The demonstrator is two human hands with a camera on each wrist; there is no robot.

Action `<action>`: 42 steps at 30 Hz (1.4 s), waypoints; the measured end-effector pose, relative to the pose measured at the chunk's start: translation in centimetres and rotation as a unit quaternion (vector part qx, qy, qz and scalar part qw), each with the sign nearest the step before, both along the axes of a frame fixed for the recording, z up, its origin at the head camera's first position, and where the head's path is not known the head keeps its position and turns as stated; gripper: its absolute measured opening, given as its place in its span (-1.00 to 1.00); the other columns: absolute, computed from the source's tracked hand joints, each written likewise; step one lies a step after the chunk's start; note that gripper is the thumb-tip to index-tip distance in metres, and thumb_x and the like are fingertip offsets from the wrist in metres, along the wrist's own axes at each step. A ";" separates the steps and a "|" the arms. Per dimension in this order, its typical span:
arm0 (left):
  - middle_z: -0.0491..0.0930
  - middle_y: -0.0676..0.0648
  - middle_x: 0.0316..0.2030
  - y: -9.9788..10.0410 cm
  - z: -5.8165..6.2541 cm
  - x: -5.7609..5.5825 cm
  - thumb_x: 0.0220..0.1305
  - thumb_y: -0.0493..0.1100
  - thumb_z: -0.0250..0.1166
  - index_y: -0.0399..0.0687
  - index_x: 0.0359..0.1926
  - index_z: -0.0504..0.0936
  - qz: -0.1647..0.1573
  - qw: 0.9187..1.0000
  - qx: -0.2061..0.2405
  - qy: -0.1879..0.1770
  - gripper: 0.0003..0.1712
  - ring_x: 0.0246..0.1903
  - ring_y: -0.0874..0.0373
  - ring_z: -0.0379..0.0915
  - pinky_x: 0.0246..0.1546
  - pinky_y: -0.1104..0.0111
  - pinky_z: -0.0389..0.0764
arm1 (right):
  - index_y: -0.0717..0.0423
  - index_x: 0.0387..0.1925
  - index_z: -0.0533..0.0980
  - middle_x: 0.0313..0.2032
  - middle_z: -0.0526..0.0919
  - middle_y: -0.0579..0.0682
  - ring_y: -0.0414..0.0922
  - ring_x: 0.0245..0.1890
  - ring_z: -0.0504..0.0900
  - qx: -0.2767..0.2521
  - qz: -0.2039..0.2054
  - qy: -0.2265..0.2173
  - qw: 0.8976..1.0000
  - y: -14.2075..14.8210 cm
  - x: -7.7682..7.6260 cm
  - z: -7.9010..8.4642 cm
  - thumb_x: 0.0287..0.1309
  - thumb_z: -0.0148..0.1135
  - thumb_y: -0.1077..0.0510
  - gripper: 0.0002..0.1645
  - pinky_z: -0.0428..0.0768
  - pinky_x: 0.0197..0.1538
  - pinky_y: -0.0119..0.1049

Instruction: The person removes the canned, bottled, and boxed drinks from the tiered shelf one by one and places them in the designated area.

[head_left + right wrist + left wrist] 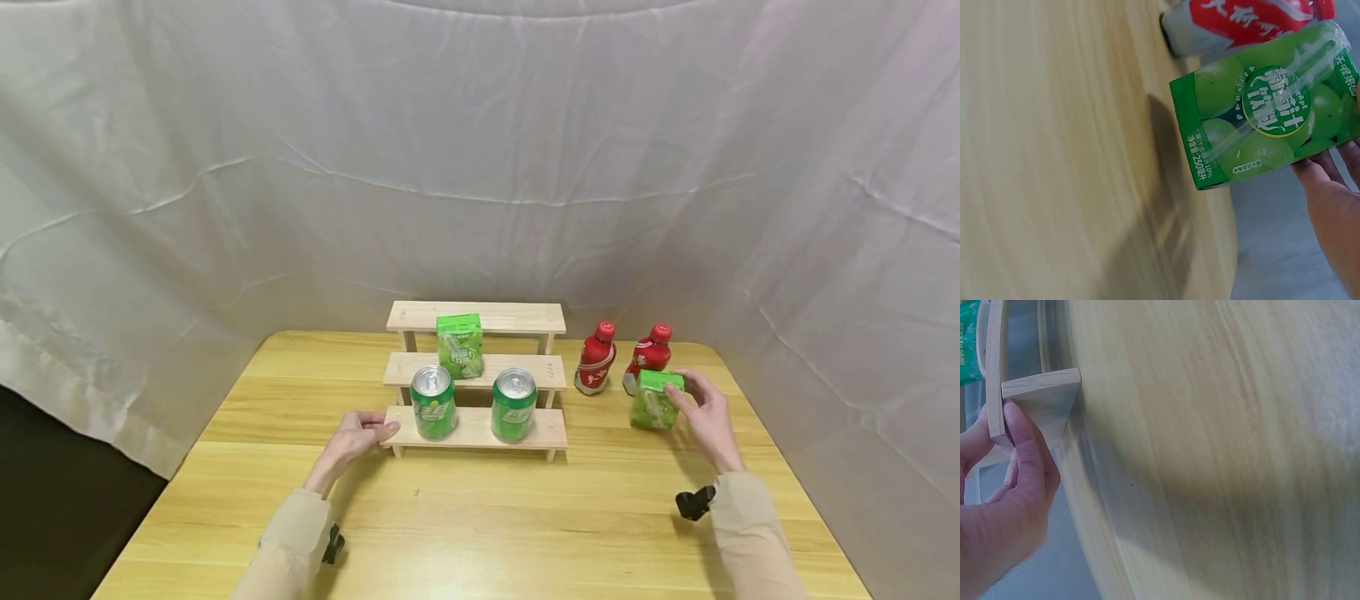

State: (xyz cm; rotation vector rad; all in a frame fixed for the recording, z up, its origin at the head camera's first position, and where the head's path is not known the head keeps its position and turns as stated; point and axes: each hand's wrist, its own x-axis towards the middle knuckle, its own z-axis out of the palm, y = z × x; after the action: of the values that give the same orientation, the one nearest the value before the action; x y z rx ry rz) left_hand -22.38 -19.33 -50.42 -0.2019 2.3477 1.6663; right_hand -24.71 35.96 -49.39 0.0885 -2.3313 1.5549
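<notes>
My left hand (351, 443) pinches the left end of the bottom board (472, 427) of a three-step wooden rack, thumb above and fingers below, as the left wrist view shows. To the right of the rack my right hand (711, 421) grips a green grape juice box (651, 408) by its upper part. A straw in clear wrap lies across the front of this juice box (1260, 106). In the right wrist view its shadow falls on the table apart from it. Just behind it stands a red bottle (651, 354), partly hidden by the box.
Two green cans (433, 403) stand on the bottom board, one left and one right. Another green juice box (461, 346) is upright on the middle board (517, 372). A second red bottle (596, 360) stands beside the rack. Behind the wooden table (480, 517) hangs a pale curtain (480, 167).
</notes>
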 end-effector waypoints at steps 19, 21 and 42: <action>0.63 -0.25 -0.13 0.1 0.1 0.0 0.34 -0.20 0.31 -0.57 0.16 0.42 -0.002 1.000 0.013 -0.003 -0.45 -0.30 0.16 0.55 -0.10 0.25 0.68 | 0.12 0.30 0.41 0.06 0.47 -0.46 -0.65 0.00 0.37 0.025 0.010 -0.073 0.997 2.1 -0.5 -0.4 0.42 0.16 -0.07 -0.45 0.36 0.03 -0.81; 0.64 -0.23 -0.16 0.1 0.1 -0.1 0.35 -0.20 0.30 -0.58 0.16 0.42 -0.007 1.000 0.014 -0.001 -0.45 -0.32 0.18 0.54 -0.13 0.26 0.67 | 0.08 0.31 0.41 0.16 0.49 -0.27 -0.64 0.02 0.35 0.026 0.010 -0.081 0.996 2.2 -0.4 -0.4 0.43 0.15 -0.07 -0.46 0.38 0.03 -0.81; 0.66 -0.15 -0.23 0.1 -0.1 0.0 0.35 -0.22 0.30 -0.57 0.12 0.46 -0.005 1.000 0.021 -0.001 -0.50 -0.35 0.20 0.53 -0.14 0.27 0.66 | -0.01 0.31 0.40 0.02 0.52 -0.51 -0.63 -0.01 0.47 -0.038 0.009 -0.091 0.995 2.4 -0.6 -1.3 0.44 0.15 0.03 -0.52 0.48 0.00 -0.75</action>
State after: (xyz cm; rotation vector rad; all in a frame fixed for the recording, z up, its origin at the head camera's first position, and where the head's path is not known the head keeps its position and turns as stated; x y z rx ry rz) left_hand -22.43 -19.28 -50.55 -0.1834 2.3069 1.7073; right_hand -25.34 38.34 -50.69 -0.0532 -2.4096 1.7233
